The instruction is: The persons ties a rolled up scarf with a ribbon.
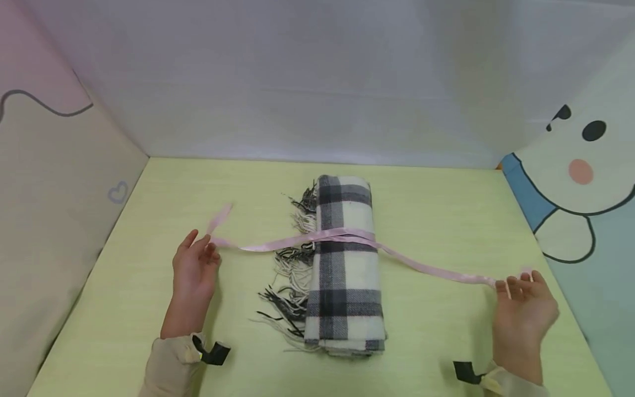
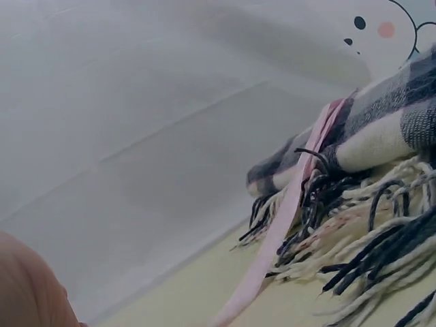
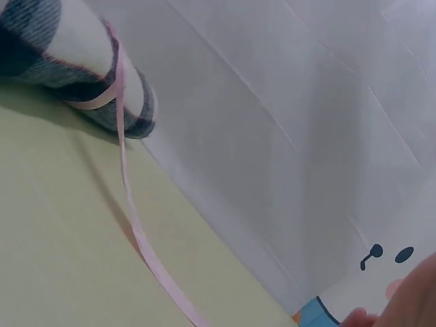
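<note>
- Head view: a plaid scarf (image 1: 345, 273), folded into a long bundle, lies upright in the frame just right of center on a pale yellow bench (image 1: 436, 215).
- A pink ribbon (image 1: 292, 241) crosses the scarf above its middle, two strands on top, its ends running out toward both sides of the frame.
- At left center, the left hand (image 1: 195, 270) pinches one end between its fingers; a short tail sticks up past them.
- At lower right, the right hand (image 1: 525, 309) pinches the other end in curled fingers, its strand sagging slightly on the way.
- Black-and-white fringe (image 1: 292, 300) spills from the scarf's left edge onto the bench.
- Right wrist view: one strand bends down the scarf's side in the upper left, toward the underside.
- Beige sleeves (image 1: 171, 364) enter along the bottom of the head view; a white wall (image 1: 322, 121) fills the top, a cartoon (image 1: 580, 187) the upper right.
</note>
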`<state>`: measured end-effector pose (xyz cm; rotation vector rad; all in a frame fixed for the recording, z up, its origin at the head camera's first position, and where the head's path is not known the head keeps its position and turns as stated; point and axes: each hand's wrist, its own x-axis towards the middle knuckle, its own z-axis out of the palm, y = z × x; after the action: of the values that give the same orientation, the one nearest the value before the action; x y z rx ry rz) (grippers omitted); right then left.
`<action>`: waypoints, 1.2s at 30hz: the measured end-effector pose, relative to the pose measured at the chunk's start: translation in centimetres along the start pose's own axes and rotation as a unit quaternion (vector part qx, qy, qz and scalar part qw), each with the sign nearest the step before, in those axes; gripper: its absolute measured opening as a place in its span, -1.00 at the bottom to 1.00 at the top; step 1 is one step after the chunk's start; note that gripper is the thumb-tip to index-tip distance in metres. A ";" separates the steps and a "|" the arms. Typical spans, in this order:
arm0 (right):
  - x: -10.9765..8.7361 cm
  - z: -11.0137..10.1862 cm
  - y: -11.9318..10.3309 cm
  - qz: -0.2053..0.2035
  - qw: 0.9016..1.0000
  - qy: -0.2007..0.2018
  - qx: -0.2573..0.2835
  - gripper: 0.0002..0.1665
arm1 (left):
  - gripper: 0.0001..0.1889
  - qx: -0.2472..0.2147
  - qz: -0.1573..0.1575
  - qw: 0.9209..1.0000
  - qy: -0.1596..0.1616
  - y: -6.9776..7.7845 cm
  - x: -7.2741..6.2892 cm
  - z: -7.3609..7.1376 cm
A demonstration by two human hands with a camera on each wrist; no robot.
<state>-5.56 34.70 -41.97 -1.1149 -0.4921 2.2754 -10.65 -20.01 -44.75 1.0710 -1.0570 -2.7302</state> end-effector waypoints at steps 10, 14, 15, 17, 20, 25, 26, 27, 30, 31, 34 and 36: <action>-3.1 0.9 4.9 -0.083 0.910 -0.270 -0.304 -0.82 | -0.73 0.100 0.025 0.994 -0.046 -2.4 -1.0 1.8; -3.6 0.6 6.6 -0.068 0.819 -0.353 -0.447 -0.79 | -0.67 0.217 0.029 0.970 -0.109 -4.4 -1.1 2.7; -3.7 0.7 7.1 -0.075 0.792 -0.365 -0.483 -0.75 | -0.65 0.269 0.049 0.954 -0.125 -4.9 -1.1 3.0; -4.0 1.0 8.1 -0.097 0.734 -0.384 -0.551 -0.66 | -0.63 0.382 0.116 0.905 -0.148 -5.8 -0.9 3.5; -4.1 2.0 9.5 -0.123 0.652 -0.419 -0.620 -0.55 | -0.66 0.520 0.221 0.805 -0.180 -6.8 -0.3 4.4; -3.9 3.8 11.1 -0.101 0.554 -0.482 -0.671 -0.50 | -0.67 0.655 0.298 0.659 -0.221 -8.0 1.2 5.6; -3.8 4.0 11.4 -0.095 0.540 -0.488 -0.679 -0.50 | -0.67 0.671 0.299 0.638 -0.229 -8.2 1.4 5.7; -3.8 4.3 11.6 -0.090 0.527 -0.493 -0.686 -0.50 | -0.68 0.684 0.299 0.623 -0.236 -8.4 1.6 5.8; -3.5 4.7 12.0 -0.098 0.493 -0.500 -0.705 -0.55 | -0.75 0.701 0.302 0.593 -0.257 -8.7 2.1 5.8; -3.4 4.7 12.1 -0.106 0.485 -0.499 -0.710 -0.59 | -0.79 0.700 0.307 0.589 -0.262 -8.7 2.3 5.8; -3.1 4.9 12.0 -0.140 0.468 -0.487 -0.724 -0.67 | -0.85 0.691 0.332 0.586 -0.261 -8.4 2.7 5.6; -2.9 5.0 11.8 -0.160 0.466 -0.475 -0.729 -0.69 | -0.85 0.689 0.341 0.589 -0.250 -7.9 2.8 5.5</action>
<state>-11.92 23.30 -43.66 0.1239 -3.0810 1.4169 -14.47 -11.45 -48.30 -0.3931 -2.9301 -1.1534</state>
